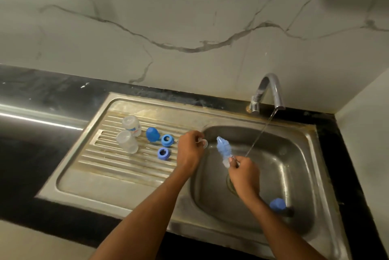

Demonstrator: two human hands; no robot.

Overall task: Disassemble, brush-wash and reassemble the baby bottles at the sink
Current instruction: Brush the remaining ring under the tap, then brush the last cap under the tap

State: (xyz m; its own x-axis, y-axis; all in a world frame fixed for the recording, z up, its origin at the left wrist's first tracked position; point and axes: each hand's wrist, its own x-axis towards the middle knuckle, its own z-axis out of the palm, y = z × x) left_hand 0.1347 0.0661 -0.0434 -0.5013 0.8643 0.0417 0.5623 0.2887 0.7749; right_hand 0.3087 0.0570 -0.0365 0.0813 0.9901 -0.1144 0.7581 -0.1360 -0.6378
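In the head view, the left hand (189, 150) pinches a small clear teat (203, 143) at the inner edge of the sink (311, 154) basin, where the draining board (126, 175) meets it; the teat is see-through with a round flange facing right. The right hand (244, 173) is curled round the handle of a bottle brush (223, 151), whose pale blue and white bristle head slants up and left toward the teat, over the basin. A thin stream of water falls from the tap (271, 89) at the back right corner of the sink into the basin just behind the right hand.

On the ribbed draining board, near its back edge, two clear bottle bodies (128, 137) lie side by side, one with faint print. Just right of them sits a blue domed cap (152, 133), then two blue screw rings (166, 140), one nearer the front than the other, both with open centres. A second blue cap (277, 204) lies at the front edge of the basin, beside a dark object too blurred to make out.
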